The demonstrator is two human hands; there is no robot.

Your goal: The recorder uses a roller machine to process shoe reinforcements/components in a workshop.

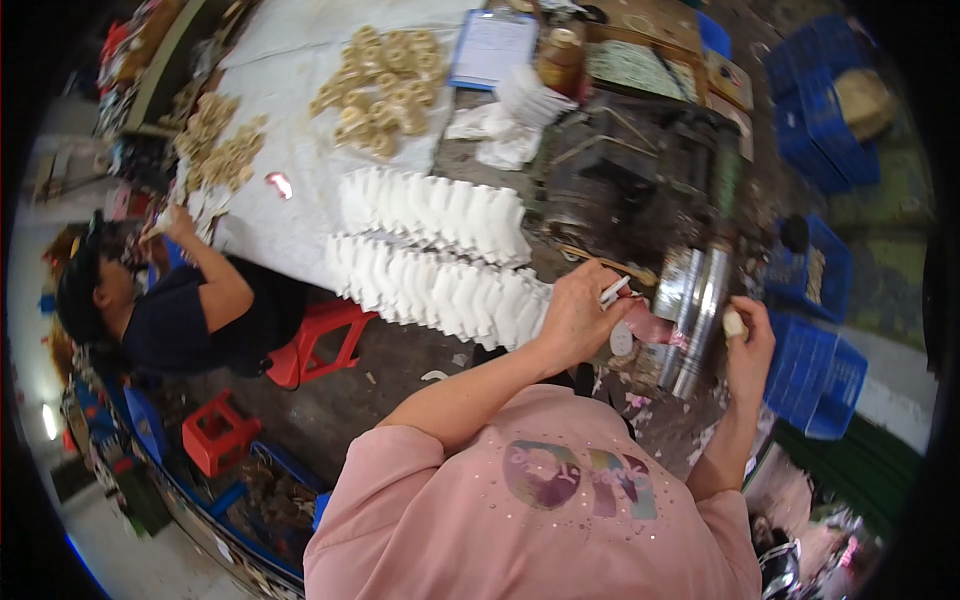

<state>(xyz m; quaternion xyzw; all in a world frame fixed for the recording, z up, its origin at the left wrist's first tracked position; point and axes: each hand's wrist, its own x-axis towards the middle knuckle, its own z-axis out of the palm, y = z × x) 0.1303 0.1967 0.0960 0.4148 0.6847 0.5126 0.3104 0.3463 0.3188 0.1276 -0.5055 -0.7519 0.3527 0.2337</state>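
Note:
My left hand (pixel 585 312) is closed, its fingers around a short white stick-like piece (pixel 614 291). Just beyond its fingertips a pink sheet (pixel 650 326) lies against two shiny metal rollers (pixel 707 310). A flat, pale oval piece (pixel 621 340) is beside that hand, below the sheet. On the far side of the rollers, my right hand (pixel 752 350) pinches a small cream-coloured piece (pixel 734 322). Two long rows of white curved pieces (pixel 440 285) lie on the table to the left of my left hand.
A dark machine (pixel 640 170) stands beyond the rollers. Beige ring-shaped pieces (pixel 385 85) and a blue clipboard (pixel 494 48) lie on the white-covered table (pixel 275 80). Blue crates (pixel 815 370) line the right side. At left, a co-worker (pixel 180 310) is near red stools (pixel 320 340).

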